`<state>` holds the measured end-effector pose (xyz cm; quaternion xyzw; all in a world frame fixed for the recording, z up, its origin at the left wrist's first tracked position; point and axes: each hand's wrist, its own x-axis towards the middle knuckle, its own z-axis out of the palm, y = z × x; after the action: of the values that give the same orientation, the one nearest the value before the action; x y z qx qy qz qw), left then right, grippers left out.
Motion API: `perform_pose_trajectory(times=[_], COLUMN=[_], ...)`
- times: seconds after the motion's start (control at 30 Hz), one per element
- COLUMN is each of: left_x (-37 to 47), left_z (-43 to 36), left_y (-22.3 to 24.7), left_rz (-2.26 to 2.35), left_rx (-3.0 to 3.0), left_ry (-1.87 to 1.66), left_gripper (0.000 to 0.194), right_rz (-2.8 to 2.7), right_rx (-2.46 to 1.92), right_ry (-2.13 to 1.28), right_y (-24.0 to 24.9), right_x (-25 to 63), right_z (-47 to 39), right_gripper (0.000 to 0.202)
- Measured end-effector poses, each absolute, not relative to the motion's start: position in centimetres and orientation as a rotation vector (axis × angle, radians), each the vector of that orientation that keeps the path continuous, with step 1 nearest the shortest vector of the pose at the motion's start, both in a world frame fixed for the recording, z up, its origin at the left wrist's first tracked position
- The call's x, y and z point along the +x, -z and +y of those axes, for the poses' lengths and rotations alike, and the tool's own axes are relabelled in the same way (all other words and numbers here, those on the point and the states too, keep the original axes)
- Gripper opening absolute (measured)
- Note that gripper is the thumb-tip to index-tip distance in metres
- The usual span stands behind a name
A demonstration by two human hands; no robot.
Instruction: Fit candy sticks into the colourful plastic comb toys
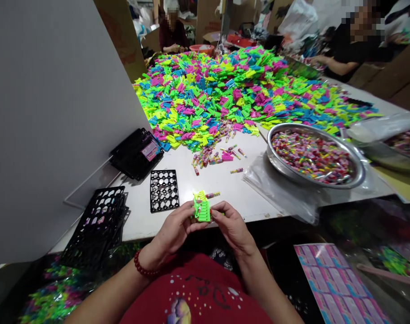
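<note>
White table [232, 189], green piece [203, 213] in snug left grip [175, 228]

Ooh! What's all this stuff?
Table: one, white, centre
Green piece: one, green, centre
Heap of pieces: one, multicoloured, far side
Tubes: many, multicoloured, mid-table
Bowls: two, silvery, right
Plastic bags: several, clear, right
Trays: several, black, left
Panel: one, grey, left
Sheet: one, pink-blue, lower right
Basin: one, orange, background
Cardboard: several, brown, background
Other people: at least two, dark-clothed, background
Shirt: one, red, bottom
Left hand: one, bare, holding piece
Right hand: one, bare, pinching something small
</note>
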<state>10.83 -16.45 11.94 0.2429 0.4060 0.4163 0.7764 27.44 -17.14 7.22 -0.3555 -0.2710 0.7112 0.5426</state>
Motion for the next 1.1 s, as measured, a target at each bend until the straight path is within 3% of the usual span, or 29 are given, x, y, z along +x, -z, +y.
perform_pose_trajectory(times=[0.23, 0.53, 1.1], left_x=[10.7, 11.0, 11.7], left_z=[-16.1, -16.2, -17.4], left_y=[-12.0, -11.2, -11.5], left_rz=[0.932, 0.942, 1.303], left_rx=[0.45, 0.589, 1.09], left_ry=[-0.892, -0.809, -0.896], left_gripper=[0.023, 0.049, 0.035], right_rz=[-0.649, -0.74, -0.923], right_rx=[-0.872, -0.863, -0.975], right_ry=[-1.707, -1.726, -1.551], right_y=[-6.9, -7.6, -8.1], right_x=[27.7, 27.4, 27.0], right_z=[-17.4, -18.2, -18.4], right_gripper=[0.027, 0.024, 0.023])
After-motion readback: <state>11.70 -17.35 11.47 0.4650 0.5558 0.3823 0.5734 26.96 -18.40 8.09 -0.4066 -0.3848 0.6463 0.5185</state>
